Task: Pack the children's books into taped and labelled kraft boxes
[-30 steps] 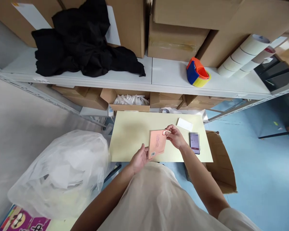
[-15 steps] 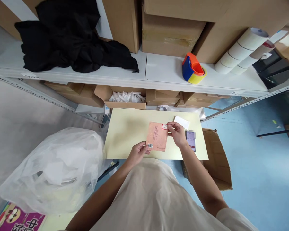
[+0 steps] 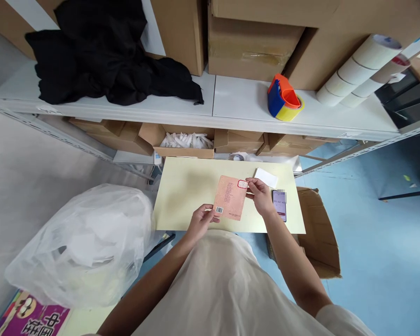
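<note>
A thin pink booklet [image 3: 230,198] with printed lines and a barcode faces up above the pale yellow tabletop [image 3: 182,186]. Its lower left corner, beside the barcode, is pinched by my left hand [image 3: 201,222]. At the upper right edge, my right hand [image 3: 260,194] has its thumb and fingers closed on the booklet, touching a red-bordered label [image 3: 242,184]. Just right of that hand lies a phone [image 3: 279,205] showing a timer. Behind it on the table is a small stack of white paper [image 3: 266,177].
Beyond the table, a shelf [image 3: 238,100] bears a black cloth [image 3: 112,60], a tape dispenser [image 3: 283,99] and white rolls [image 3: 360,70]. Under it, an open box [image 3: 185,152] contains white pieces. A bulging plastic bag [image 3: 84,242] stands left; a cardboard box [image 3: 320,233] sits right.
The whole view has shifted slightly, so most things appear a little further right. Both hands keep their hold on the booklet, with hardly any change in its position over the table.
</note>
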Motion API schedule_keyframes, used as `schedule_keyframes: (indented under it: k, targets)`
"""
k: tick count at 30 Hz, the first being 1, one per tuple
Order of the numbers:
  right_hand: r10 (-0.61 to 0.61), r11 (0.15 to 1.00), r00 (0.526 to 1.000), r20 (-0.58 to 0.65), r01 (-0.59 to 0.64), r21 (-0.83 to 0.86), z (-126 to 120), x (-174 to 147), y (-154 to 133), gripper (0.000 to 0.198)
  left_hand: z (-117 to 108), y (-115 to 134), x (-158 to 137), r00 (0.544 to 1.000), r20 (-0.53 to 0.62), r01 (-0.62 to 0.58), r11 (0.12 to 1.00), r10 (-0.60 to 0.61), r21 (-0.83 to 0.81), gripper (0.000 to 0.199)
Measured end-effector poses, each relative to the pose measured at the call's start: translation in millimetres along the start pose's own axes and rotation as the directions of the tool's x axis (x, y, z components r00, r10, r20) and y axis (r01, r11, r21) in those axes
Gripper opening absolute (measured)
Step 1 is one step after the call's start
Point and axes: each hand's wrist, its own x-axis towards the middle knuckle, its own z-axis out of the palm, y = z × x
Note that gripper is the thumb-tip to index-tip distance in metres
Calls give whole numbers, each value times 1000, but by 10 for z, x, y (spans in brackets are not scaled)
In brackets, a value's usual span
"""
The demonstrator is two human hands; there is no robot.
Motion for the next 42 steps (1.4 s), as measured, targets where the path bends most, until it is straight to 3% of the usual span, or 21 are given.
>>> schedule_keyframes:
  k: [7, 13, 16, 19, 25, 28, 32, 35, 42]
  targets:
    - [-9, 995, 993, 120, -4, 104, 23, -55, -25, 39, 14, 6, -59, 993, 35, 120, 980, -116, -156, 46]
    - [-107, 994, 979, 176, 99, 53, 201, -52, -7, 66, 69, 33, -108, 940, 220, 324, 886, -262, -331, 32]
    - [21, 997, 955, 297, -41, 59, 288, -97, 17, 83, 100, 84, -146, 894, 301, 426, 839, -332, -338, 29]
    - [128, 977, 910, 395, -185, 109, 338, -143, 30, 86, 123, 121, -158, 868, 349, 465, 824, -353, -325, 30]
    - [142, 980, 945, 295, -177, 96, 267, -100, -31, 51, -11, 195, -70, 941, 206, 322, 898, -268, -301, 33]
    - [144, 988, 956, 255, -155, 24, 207, -71, -92, 41, -146, 299, -45, 981, 109, 191, 920, -163, -343, 51]
    - [146, 989, 955, 257, -138, -52, 222, -72, -128, 43, -198, 396, -32, 1000, 14, -5, 998, 6, -57, 56]
    - [113, 993, 960, 256, -101, -59, 291, -123, -119, 43, -147, 376, -6, 993, -63, -89, 987, 98, 133, 49]
    - [11, 999, 959, 282, 2, -48, 336, -478, 55, 56, -131, 269, -6, 975, -140, -152, 978, 172, 143, 47]
